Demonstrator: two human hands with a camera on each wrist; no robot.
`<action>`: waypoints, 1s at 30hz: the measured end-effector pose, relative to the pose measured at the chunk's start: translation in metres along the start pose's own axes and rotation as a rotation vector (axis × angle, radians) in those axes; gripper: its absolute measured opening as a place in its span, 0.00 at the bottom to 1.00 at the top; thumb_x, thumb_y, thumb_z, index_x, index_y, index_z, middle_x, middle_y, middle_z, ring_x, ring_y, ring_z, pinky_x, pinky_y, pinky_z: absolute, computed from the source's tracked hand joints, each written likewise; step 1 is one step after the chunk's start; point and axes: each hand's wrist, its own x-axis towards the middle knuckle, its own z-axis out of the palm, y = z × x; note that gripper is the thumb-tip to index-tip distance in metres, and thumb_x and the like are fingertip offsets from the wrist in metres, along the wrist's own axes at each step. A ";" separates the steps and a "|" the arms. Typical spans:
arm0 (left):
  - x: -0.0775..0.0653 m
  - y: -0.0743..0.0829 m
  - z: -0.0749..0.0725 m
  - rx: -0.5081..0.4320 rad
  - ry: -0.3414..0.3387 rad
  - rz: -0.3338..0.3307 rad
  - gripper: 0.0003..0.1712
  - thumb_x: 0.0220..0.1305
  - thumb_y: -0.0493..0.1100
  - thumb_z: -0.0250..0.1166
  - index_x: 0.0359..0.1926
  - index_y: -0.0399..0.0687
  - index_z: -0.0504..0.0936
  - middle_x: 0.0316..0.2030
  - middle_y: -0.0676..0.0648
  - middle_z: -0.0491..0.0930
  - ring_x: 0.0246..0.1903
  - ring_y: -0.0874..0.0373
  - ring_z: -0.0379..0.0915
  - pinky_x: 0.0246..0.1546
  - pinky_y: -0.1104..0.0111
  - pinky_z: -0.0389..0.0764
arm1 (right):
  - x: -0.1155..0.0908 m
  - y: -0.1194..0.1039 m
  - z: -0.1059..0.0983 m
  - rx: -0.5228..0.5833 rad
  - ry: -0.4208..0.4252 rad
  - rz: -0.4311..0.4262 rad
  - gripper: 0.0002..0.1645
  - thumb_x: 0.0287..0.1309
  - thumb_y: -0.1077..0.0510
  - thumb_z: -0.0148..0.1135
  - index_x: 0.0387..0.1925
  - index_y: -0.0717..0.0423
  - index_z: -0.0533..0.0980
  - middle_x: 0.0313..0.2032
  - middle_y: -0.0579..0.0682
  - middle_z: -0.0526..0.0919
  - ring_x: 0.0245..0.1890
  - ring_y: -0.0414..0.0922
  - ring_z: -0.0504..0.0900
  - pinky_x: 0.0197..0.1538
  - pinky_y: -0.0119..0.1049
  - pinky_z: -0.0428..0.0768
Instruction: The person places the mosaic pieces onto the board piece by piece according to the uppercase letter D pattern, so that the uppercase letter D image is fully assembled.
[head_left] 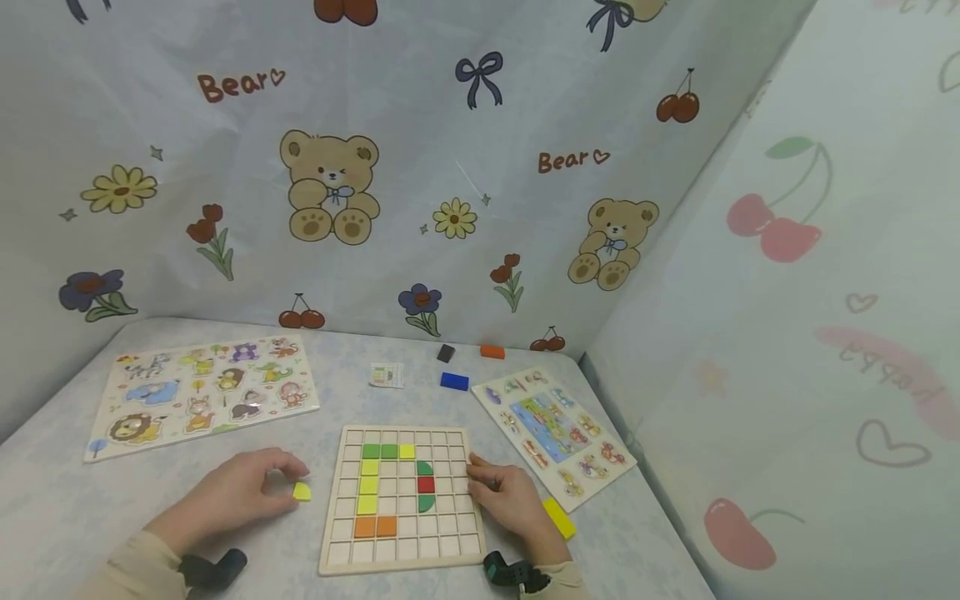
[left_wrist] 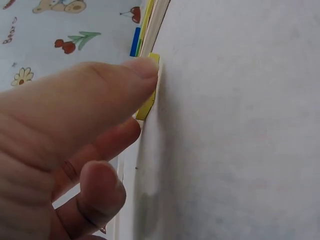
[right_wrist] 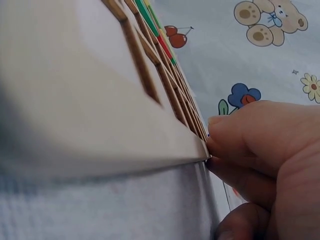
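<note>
My left hand (head_left: 243,492) pinches a small yellow tile (head_left: 302,492) with a rounded corner, left of the wooden grid board (head_left: 401,565). In the left wrist view the thumb covers part of this tile (left_wrist: 146,107). My right hand (head_left: 513,500) holds the board's right edge between thumb and fingers; the right wrist view shows the fingertips at the rim (right_wrist: 197,150). Green squares (head_left: 380,451), yellow squares (head_left: 368,485) and orange squares (head_left: 375,527) fill cells on the board's left side. Farther right, a red square (head_left: 426,484) lies between two rounded green tiles (head_left: 426,503).
An animal puzzle board (head_left: 202,392) lies at the back left. Another puzzle board (head_left: 555,433) lies at the right, with a yellow block (head_left: 558,518) near its front corner. Behind the grid are a small card (head_left: 386,376), a blue block (head_left: 454,381), a dark block (head_left: 446,353) and an orange block (head_left: 492,352).
</note>
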 end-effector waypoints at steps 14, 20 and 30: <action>0.001 0.006 0.002 0.008 0.033 0.002 0.03 0.64 0.56 0.72 0.38 0.72 0.87 0.35 0.68 0.83 0.25 0.71 0.67 0.27 0.72 0.69 | -0.001 -0.003 0.000 0.025 0.000 0.000 0.19 0.65 0.54 0.66 0.55 0.53 0.85 0.63 0.47 0.82 0.65 0.50 0.80 0.65 0.52 0.77; 0.010 0.003 0.010 0.005 0.069 -0.103 0.03 0.66 0.55 0.71 0.39 0.68 0.88 0.32 0.65 0.83 0.25 0.66 0.69 0.27 0.69 0.70 | -0.001 -0.002 -0.001 0.021 0.003 0.004 0.18 0.66 0.53 0.66 0.55 0.53 0.85 0.63 0.46 0.82 0.65 0.49 0.80 0.66 0.51 0.76; 0.009 -0.006 0.017 0.037 0.120 -0.032 0.12 0.58 0.53 0.77 0.43 0.67 0.87 0.43 0.62 0.84 0.37 0.65 0.77 0.38 0.64 0.79 | -0.001 0.000 -0.001 0.022 -0.008 -0.022 0.19 0.67 0.53 0.66 0.56 0.55 0.85 0.63 0.49 0.81 0.65 0.52 0.79 0.66 0.53 0.75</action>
